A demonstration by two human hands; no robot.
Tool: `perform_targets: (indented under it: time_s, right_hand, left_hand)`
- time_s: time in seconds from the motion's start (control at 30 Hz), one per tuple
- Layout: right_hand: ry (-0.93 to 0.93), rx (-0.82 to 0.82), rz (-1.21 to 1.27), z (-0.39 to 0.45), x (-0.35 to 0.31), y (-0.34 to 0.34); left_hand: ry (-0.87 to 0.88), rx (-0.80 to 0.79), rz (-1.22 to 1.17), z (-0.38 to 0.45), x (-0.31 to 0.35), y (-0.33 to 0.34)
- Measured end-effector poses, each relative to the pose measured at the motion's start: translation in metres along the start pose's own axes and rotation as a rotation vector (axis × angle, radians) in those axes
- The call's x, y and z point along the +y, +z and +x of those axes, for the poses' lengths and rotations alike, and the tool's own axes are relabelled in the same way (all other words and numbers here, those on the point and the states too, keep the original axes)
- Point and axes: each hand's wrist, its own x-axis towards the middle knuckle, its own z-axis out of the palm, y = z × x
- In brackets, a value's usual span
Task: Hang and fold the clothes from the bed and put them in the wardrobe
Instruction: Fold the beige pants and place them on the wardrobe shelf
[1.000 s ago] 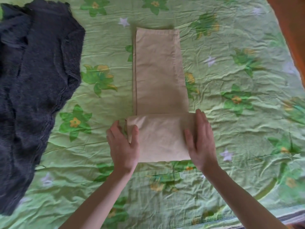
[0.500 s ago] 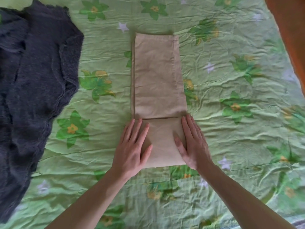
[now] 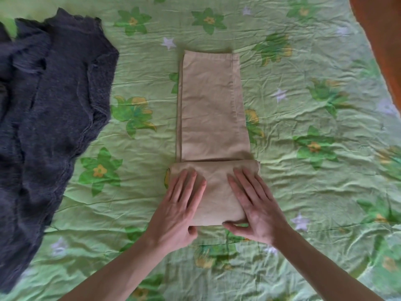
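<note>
Head view: both hands, left hand [image 3: 177,210] and right hand [image 3: 258,210], are pressing straight, flat fingers [image 3: 186,183] on the folded beige cotton trousers [image 3: 211,109], gripping nothing.

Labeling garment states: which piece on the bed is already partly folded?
The beige trousers, a neat strip under both hands; the dark grey knit lies rumpled, untouched.

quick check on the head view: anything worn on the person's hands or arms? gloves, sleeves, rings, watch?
Nothing worn that shows. The left hand and right hand are bare, no gloves, and no rings visible on the fingers. Both wrists show no watch or band. Both forearms are uncovered down to the picture's bottom edge, so no sleeve appears; anything above that is out of view.
</note>
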Motion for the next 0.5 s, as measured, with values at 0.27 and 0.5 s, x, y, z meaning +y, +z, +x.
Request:
perform_targets:
  time_s: [0.27, 0.5]
  right_hand:
    - [-0.03, -0.215, -0.083, 0.002, 0.005, -0.025]
    - [0.038, -0.286, 0.237, -0.005, -0.002, -0.082]
  left_hand:
    - [-0.026, 0.016, -0.114, 0.003, 0.005, -0.025]
    - [0.017, -0.165, -0.338, -0.018, 0.012, -0.082]
